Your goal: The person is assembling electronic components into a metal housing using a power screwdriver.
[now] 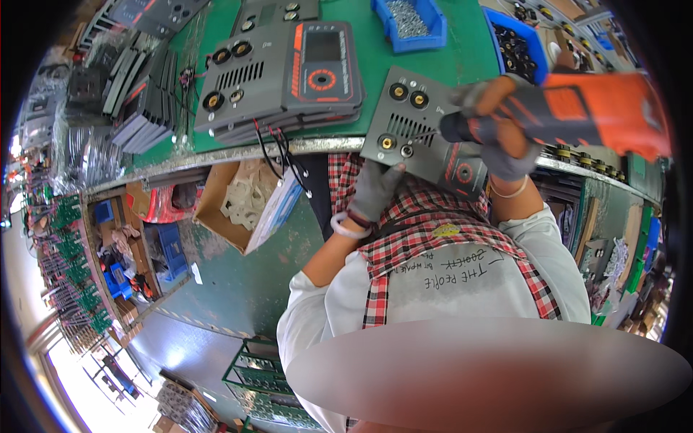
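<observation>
Your right hand (511,151) is wrapped around an orange-and-black power screwdriver (577,108), its tip over the grey front panel (431,160). Your left hand (377,191) holds that panel's near edge, where it overhangs the green surface (462,63).

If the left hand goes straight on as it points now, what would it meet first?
Probably the near edge of the grey panel, already close to the left hand; depth is unclear.
</observation>
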Motion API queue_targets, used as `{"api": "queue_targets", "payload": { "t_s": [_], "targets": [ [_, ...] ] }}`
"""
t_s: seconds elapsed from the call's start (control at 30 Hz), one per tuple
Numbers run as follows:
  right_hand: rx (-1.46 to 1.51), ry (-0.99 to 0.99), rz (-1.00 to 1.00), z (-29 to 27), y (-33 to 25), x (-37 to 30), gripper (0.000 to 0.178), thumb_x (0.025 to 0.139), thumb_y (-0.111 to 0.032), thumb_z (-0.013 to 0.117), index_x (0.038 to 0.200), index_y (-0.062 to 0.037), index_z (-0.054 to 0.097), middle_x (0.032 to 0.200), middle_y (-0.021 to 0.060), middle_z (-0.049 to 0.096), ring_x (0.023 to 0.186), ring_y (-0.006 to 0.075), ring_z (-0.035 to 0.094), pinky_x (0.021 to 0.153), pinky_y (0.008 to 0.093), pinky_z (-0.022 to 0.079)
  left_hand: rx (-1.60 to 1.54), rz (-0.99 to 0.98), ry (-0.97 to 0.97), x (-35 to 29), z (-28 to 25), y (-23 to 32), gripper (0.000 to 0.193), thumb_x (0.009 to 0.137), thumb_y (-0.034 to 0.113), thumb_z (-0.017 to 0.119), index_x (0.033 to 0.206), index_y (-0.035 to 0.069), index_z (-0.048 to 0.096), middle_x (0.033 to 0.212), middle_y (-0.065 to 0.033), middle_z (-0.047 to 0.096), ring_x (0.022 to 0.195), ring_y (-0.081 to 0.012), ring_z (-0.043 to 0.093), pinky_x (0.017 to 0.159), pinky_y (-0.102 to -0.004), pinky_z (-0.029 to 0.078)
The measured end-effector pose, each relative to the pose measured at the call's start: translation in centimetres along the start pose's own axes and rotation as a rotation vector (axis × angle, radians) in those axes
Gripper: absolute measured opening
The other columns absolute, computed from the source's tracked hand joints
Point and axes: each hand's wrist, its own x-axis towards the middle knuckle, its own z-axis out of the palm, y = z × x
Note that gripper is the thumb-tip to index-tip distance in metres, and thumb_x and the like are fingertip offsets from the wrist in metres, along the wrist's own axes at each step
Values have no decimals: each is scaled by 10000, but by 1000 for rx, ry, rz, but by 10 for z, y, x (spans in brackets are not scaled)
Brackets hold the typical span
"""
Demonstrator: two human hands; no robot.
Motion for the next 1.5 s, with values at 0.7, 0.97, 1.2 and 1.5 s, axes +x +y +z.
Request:
{"api": "queue_targets", "payload": {
  "t_s": [0.7, 0.97, 1.2, 1.5],
  "targets": [
    [388, 637, -347, -95, -50, -37, 454, 729, -164, 639, 1088, -79, 375, 757, 107, 570, 705, 208, 577, 677, 366, 482, 2237, 554, -446, 291, 46, 182, 192, 762, 220, 513, 874, 162, 658, 938, -80, 631, 881, -254, 598, 693, -383, 474],
    [432, 719, -435, -111, -49, -46, 740, 739, -137, 661, 1307, -126, 187, 760, 102, 574, 679, 190, 586, 654, 372, 523, 2176, 254, -443, 296, 38, 164, 204, 681, 191, 564, 791, 51, 664, 870, -179, 622, 842, -303, 606, 734, -377, 474],
    [500, 636, -371, -112, -46, -48, 846, 747, -159, 650, 1360, -194, 67, 817, 119, 561, 743, 232, 586, 727, 422, 488, 2112, 237, -337, 285, 42, 179, 174, 706, 200, 573, 799, 89, 670, 872, -148, 634, 841, -299, 613, 713, -369, 487],
    [433, 699, -426, -112, -53, -50, 776, 746, -68, 603, 1339, -144, 108, 757, 100, 569, 689, 190, 587, 672, 386, 517, 1983, 428, -101, 256, 31, 220, 151, 733, 189, 565, 779, 76, 655, 775, -171, 624, 753, -318, 616, 638, -389, 486]
  ]
}}
